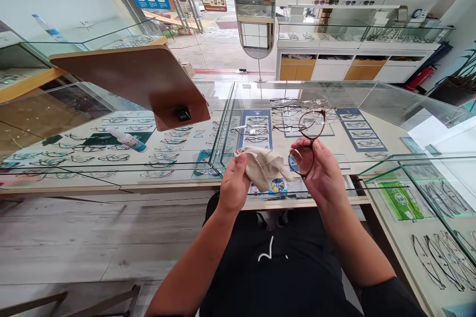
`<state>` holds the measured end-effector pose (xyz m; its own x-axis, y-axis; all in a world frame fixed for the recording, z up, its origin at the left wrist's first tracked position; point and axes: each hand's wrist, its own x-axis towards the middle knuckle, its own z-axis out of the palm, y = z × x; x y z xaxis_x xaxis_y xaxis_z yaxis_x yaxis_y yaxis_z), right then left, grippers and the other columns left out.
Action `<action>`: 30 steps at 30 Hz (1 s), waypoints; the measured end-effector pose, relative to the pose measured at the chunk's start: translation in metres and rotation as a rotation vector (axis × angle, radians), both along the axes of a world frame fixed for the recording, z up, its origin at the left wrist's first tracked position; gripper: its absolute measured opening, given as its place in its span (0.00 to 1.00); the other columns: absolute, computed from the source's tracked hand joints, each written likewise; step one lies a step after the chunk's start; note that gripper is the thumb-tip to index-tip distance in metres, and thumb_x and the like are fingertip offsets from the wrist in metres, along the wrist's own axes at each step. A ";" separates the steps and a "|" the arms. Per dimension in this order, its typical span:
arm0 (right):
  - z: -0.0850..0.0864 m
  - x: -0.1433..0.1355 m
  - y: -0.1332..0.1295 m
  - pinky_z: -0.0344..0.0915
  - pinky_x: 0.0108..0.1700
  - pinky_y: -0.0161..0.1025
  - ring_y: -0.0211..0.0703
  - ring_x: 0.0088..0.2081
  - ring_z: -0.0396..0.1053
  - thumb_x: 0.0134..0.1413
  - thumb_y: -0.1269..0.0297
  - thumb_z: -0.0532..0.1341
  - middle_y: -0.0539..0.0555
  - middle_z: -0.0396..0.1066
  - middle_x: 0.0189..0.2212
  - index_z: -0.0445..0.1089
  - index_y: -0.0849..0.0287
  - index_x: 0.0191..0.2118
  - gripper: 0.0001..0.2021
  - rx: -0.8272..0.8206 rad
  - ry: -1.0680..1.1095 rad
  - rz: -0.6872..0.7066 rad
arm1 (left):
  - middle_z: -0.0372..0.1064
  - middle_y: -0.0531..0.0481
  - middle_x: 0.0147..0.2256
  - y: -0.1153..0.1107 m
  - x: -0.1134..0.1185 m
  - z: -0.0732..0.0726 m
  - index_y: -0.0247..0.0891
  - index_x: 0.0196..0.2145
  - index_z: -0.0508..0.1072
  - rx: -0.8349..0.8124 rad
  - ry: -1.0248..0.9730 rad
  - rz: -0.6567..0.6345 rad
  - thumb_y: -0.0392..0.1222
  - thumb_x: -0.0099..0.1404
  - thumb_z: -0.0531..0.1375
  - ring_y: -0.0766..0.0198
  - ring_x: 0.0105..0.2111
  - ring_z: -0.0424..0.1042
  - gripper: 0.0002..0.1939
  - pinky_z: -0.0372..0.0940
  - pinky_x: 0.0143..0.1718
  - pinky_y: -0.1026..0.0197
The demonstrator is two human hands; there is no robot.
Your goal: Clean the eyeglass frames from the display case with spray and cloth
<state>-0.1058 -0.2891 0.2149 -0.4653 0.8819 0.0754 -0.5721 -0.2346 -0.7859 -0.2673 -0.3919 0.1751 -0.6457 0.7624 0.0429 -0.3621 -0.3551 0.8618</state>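
Observation:
Pinched between the thumb and fingers of my left hand point(234, 184) is a beige cleaning cloth point(263, 167), hanging loosely toward the right. My right hand point(324, 171) grips a pair of dark reddish-brown round eyeglasses point(312, 136) near the bridge. The frame stands on end, one lens above the other. Cloth and glasses are close together but appear apart, both held above the glass display counter. The glasses' temples are hard to make out.
Under the counter glass lie several frames on a blue-bordered display board point(256, 129). A brown mirror or board back point(130, 79) leans at left, near a spray bottle point(128, 139). Another glass case point(427, 237) borders my right arm. A tall mirror point(255, 10) stands beyond.

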 end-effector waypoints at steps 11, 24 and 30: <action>-0.003 -0.017 -0.019 0.71 0.37 0.34 0.36 0.32 0.70 0.50 0.51 0.80 0.47 0.77 0.34 0.73 0.53 0.33 0.19 -0.061 -0.007 -0.086 | 0.72 0.34 0.67 -0.010 0.035 -0.002 0.38 0.74 0.65 0.261 1.505 0.006 0.37 0.78 0.57 0.45 0.74 0.64 0.29 0.59 0.74 0.38; -0.007 -0.006 0.005 0.73 0.45 0.35 0.38 0.40 0.74 0.56 0.50 0.77 0.51 0.79 0.41 0.75 0.54 0.35 0.16 0.005 -0.045 -0.094 | 0.77 0.46 0.44 -0.018 0.015 -0.011 0.46 0.52 0.78 -0.020 0.488 -0.031 0.54 0.79 0.58 0.60 0.36 0.77 0.15 0.74 0.37 0.58; -0.005 -0.001 0.004 0.74 0.52 0.42 0.46 0.46 0.77 0.58 0.49 0.74 0.54 0.80 0.40 0.75 0.53 0.35 0.15 0.070 -0.120 0.031 | 0.67 0.47 0.35 -0.011 -0.004 -0.005 0.40 0.28 0.70 0.025 0.551 0.019 0.53 0.76 0.60 0.60 0.36 0.70 0.20 0.68 0.34 0.59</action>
<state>-0.1069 -0.2849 0.2103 -0.5016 0.8615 0.0788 -0.4663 -0.1925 -0.8634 -0.2715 -0.4025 0.1702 -0.5364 0.7452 0.3962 0.1473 -0.3796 0.9133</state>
